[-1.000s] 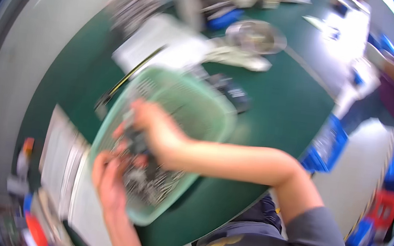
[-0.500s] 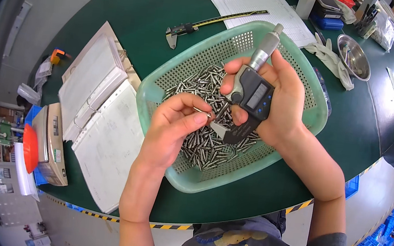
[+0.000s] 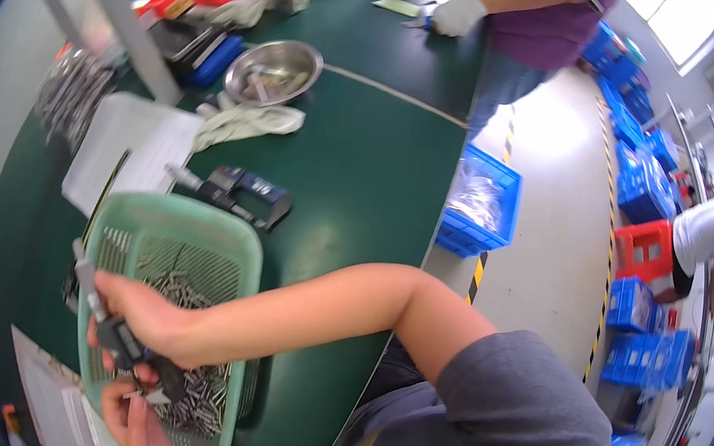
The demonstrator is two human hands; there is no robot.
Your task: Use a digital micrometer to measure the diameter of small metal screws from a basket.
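My right hand (image 3: 145, 315) is closed round a digital micrometer (image 3: 122, 339) with a dark grey body and a silver thimble. Just below it, my left hand (image 3: 137, 430) pinches a small metal pin at the micrometer's jaw; the pin is blurred and partly hidden by fingers. Both hands are over a light green perforated plastic basket (image 3: 251, 274). Many loose metal pins (image 3: 200, 409) lie in it, partly covered by my right forearm. A second micrometer (image 3: 268, 203) rests on the green table beside the basket's far end.
Beyond the basket lie a paper sheet (image 3: 131, 137), white gloves (image 3: 249, 125) and a metal bowl (image 3: 307, 61). An open binder (image 3: 42, 389) is at lower left. A co-worker's gloved hand (image 3: 459, 14) is across the table. Off the table's right edge stands a blue crate (image 3: 500, 218).
The view has swung to the right, so my hands and the basket now appear at lower left. The co-worker and the aisle have come into sight. Both hands keep their holds.
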